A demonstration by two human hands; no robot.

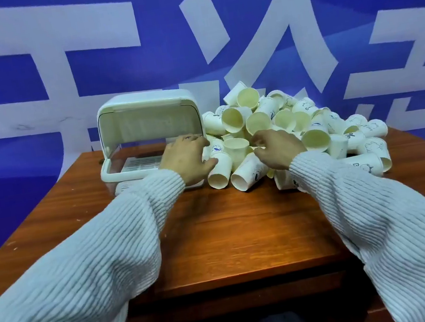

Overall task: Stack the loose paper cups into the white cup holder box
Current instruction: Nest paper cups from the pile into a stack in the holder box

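Observation:
A big heap of loose white paper cups point(292, 126) lies on the right half of the wooden table. The white cup holder box point(141, 108) stands to its left with its clear lid raised and a slotted tray showing inside. My left hand point(186, 159) is at the box's right front corner, its thumb against a cup lying on its side point(220, 170) and its fingers curled toward the heap. My right hand point(277, 147) reaches into the heap's near side with fingers curled among the cups; what it holds is hidden.
The wooden table point(231, 235) has bare surface between my sleeves and the heap. A blue wall banner with large white characters point(50, 61) stands right behind the table. Cups spill toward the right table edge point(372, 160).

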